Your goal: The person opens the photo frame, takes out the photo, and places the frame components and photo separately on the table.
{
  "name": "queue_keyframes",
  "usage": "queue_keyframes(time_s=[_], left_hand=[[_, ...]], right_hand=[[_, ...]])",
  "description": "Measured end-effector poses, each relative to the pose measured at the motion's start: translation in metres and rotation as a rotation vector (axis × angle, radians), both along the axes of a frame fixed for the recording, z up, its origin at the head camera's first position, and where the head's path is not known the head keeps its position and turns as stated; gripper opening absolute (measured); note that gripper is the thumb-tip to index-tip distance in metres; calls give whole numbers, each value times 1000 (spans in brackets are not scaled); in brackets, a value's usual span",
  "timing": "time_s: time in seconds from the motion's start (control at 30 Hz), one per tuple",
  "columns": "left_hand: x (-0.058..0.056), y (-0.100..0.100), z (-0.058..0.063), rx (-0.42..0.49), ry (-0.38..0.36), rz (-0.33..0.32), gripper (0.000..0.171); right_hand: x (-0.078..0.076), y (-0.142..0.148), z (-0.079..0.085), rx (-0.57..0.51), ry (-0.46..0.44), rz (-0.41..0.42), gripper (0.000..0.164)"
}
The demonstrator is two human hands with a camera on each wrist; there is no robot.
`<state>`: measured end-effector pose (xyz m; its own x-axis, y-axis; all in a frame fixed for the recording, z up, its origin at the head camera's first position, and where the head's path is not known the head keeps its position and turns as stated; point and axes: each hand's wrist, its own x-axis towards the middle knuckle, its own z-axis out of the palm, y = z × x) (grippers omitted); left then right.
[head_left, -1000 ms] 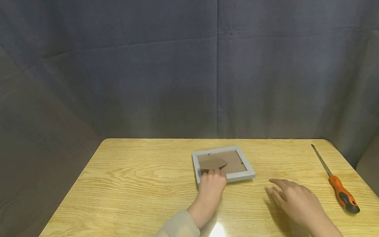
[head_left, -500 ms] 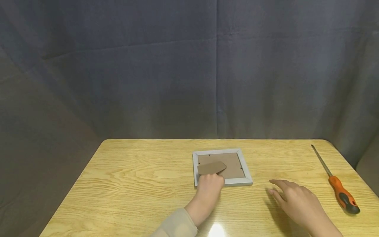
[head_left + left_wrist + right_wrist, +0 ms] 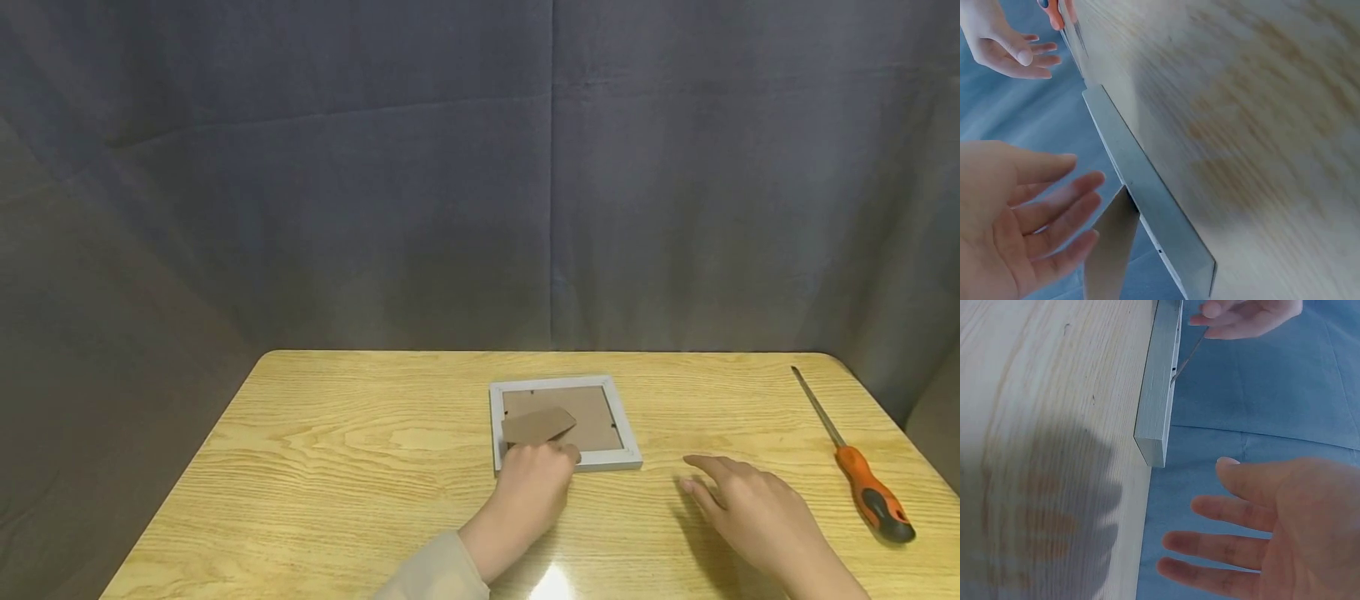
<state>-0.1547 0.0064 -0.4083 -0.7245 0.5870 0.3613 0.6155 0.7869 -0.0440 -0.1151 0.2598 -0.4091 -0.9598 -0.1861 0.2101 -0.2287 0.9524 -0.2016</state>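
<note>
A light grey picture frame [image 3: 607,458] lies back side up on the table, its brown backing board [image 3: 592,417] showing. The brown stand flap [image 3: 536,425] is raised at an angle from the board. My left hand [image 3: 534,483] is at the flap's near side; in the left wrist view its fingers [image 3: 1063,228] are loosely bent, thumb apart, with a fingertip at the flap's edge. Whether that fingertip touches cannot be told. My right hand [image 3: 757,508] hovers right of the frame, fingers relaxed and holding nothing.
A screwdriver [image 3: 866,479] with an orange and black handle lies at the table's right side, its shaft pointing to the back. The wooden table [image 3: 337,467] ends at a dark curtain [image 3: 412,208] behind it.
The picture frame has shifted slightly nearer and turned straighter, its stand flap now showing more. My left hand's thumb has come into sight, apart from the fingers. The right hand has stayed still.
</note>
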Motion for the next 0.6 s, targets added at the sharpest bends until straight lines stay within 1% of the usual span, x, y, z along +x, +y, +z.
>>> queue_keyframes(time_s=[0.07, 0.13, 0.2, 0.27, 0.33, 0.43, 0.53, 0.6], left_hand=[[0, 0, 2, 20, -9, -29, 14], [-2, -1, 4, 17, -12, -58, 19], [-5, -2, 5, 21, -2, -88, 18], [-9, -3, 8, 24, 24, -115, 16], [-14, -5, 9, 43, 47, -129, 14], [-22, -11, 11, 83, 53, -134, 15], [-30, -16, 13, 114, 20, -133, 16], [-36, -19, 13, 133, -21, -130, 17]], right_hand=[[0, 0, 0, 2, 2, 2, 40], [0, 0, 0, 4, -2, 1, 40], [0, 0, -1, 6, -7, 1, 40], [1, -1, -1, 6, -18, -2, 40], [1, -1, 0, 6, -28, -5, 40], [1, -2, 0, 2, -34, -8, 40], [1, -3, 0, 5, -36, -7, 39], [1, -4, -1, 9, -36, -6, 39]])
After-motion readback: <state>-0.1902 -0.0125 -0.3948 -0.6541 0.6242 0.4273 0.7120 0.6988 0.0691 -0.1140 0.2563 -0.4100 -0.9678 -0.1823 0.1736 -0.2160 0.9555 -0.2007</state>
